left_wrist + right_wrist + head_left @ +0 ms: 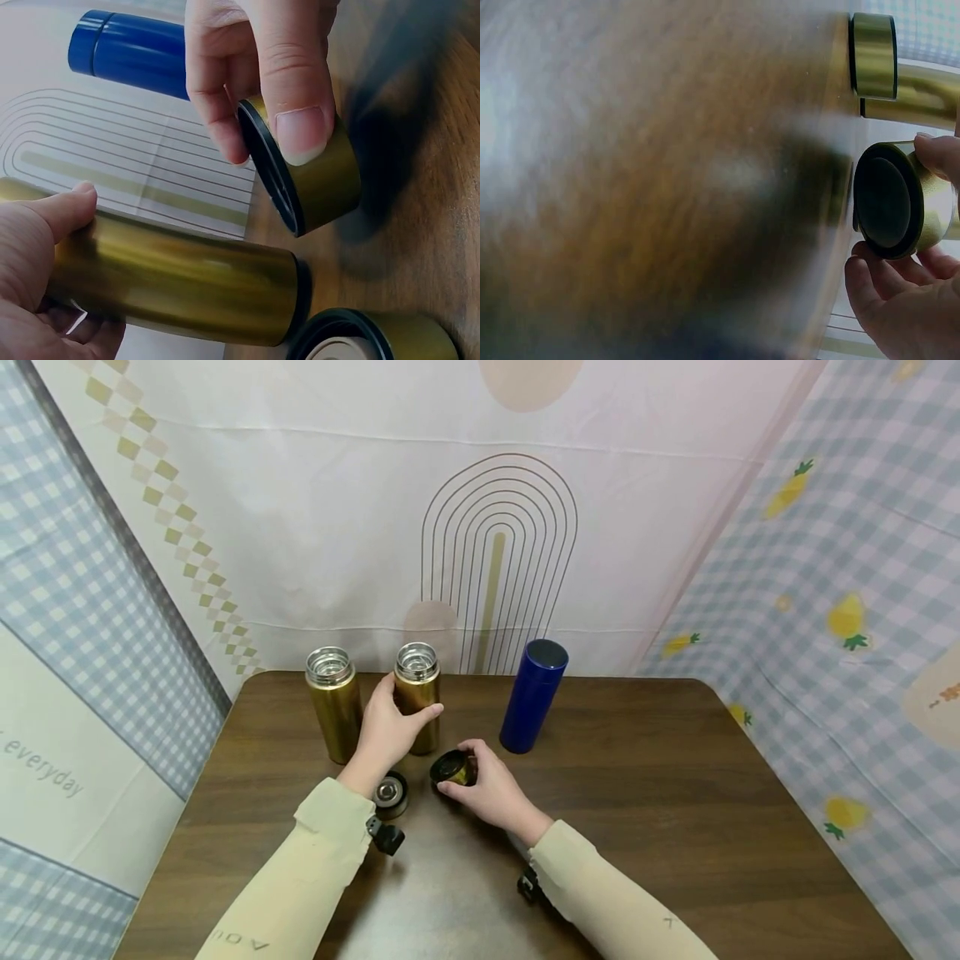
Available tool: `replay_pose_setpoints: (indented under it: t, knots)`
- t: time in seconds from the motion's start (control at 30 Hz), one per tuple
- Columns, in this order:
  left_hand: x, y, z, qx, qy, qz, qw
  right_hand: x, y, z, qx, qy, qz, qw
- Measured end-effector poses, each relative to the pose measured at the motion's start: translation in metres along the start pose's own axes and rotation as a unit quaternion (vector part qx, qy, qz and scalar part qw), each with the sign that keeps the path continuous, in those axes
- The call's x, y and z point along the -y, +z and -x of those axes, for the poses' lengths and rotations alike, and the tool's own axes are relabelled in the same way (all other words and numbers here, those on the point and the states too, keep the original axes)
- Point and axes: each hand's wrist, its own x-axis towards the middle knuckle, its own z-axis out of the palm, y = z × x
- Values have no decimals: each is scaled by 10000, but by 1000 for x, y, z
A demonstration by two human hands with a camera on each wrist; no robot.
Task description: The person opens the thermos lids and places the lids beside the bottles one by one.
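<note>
My left hand (392,727) is wrapped around an uncapped gold thermos bottle (417,695), which stands upright on the table. To its left a second uncapped gold thermos bottle (335,714) stands close by. Between thumb and fingers my right hand (497,791) pinches a gold lid with black rims (450,767), held tilted just above the tabletop or touching it; I cannot tell which. In the left wrist view the black rim of that lid (328,189) faces the bottle's base. Another gold lid (390,795) lies on the table beside my left wrist, its inner side up.
A blue thermos bottle (534,697) stands upright, right of the gold bottles, near the back of the brown wooden table (675,810). Behind the table hangs a white patterned cloth (337,527), with checked cloth (840,568) at the right.
</note>
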Motion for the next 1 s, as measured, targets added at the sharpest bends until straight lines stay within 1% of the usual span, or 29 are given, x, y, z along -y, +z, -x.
replay_pose_setpoints:
  t: [0.27,0.47,0.6,0.73,0.9,1.0]
  knots:
    - [1,3,-2,39,167,-231,9996,2,5,1,118,107,-10,9999]
    - [4,2,-3,271,156,-239,9992,3,5,1,267,60,94,9996]
    - [5,3,-2,329,170,-231,9990,3,6,0,397,-27,241,9989]
    - [5,2,-3,416,187,-316,9985,2,7,-1,425,-58,300,9986]
    - [7,0,-2,545,127,-462,9974,1,8,-1,447,-74,316,9985]
    - [8,-1,-1,640,127,-417,9970,0,8,0,454,-80,325,9984]
